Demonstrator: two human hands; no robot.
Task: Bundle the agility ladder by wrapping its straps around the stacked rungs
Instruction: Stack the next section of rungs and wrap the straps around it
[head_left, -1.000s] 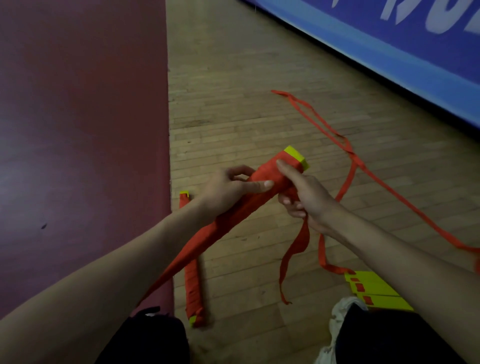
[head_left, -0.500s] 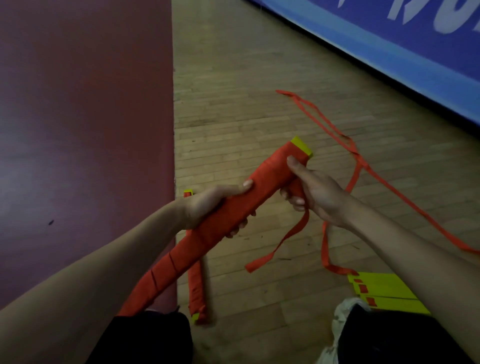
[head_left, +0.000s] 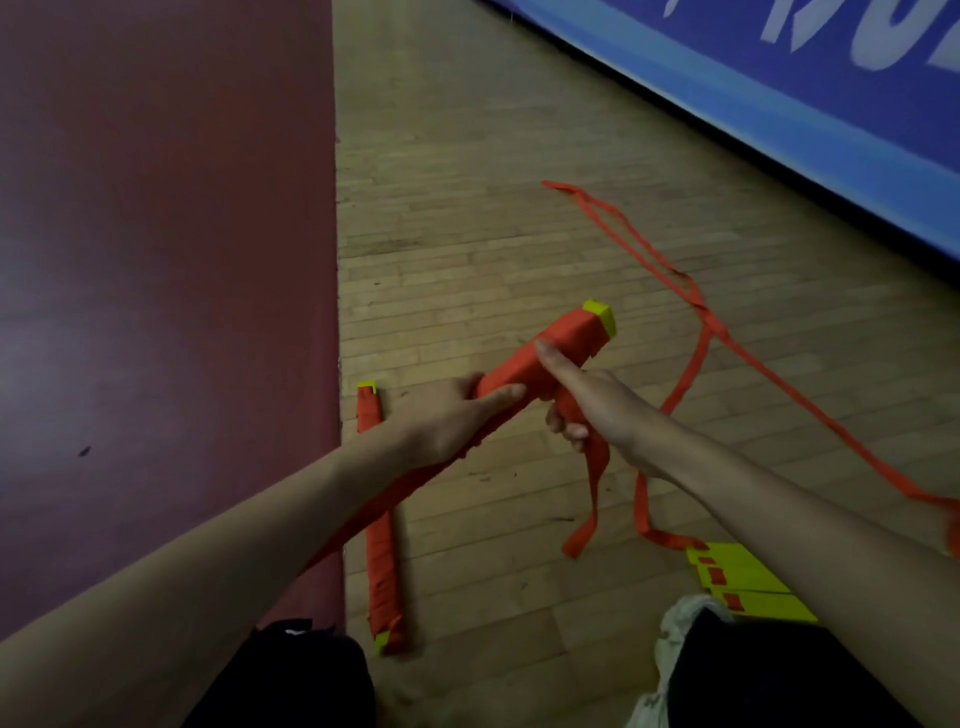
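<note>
Ladder bundle (head_left: 545, 358): I held it in the air between both hands, tilted up and away, its yellow end just beyond my right thumb. Orange wrap covered nearly all of it.
Strap tail (head_left: 592, 493): half a second before, it had swung out leftward under the bundle. At this moment it hung straight down from my right fingers, so another turn had come round.
Right hand (head_left: 597, 405): thumb lay flat along the top of the bundle, fingers curled beneath, pinching the tail.
Left hand (head_left: 447, 421): it had slid up the bundle toward my right hand and was wrapped round it, thumb stretched along its side.
Meaning: I judged the wrapping near its end, with only the short tail left to secure.
Beyond my hands: a finished bundle (head_left: 382, 545) lay on the wooden floor (head_left: 467, 234) below my left wrist. Loose yellow rungs (head_left: 743, 577) lay below my right forearm, and a long strap (head_left: 701, 322) ran from beside them away past my right hand.
</note>
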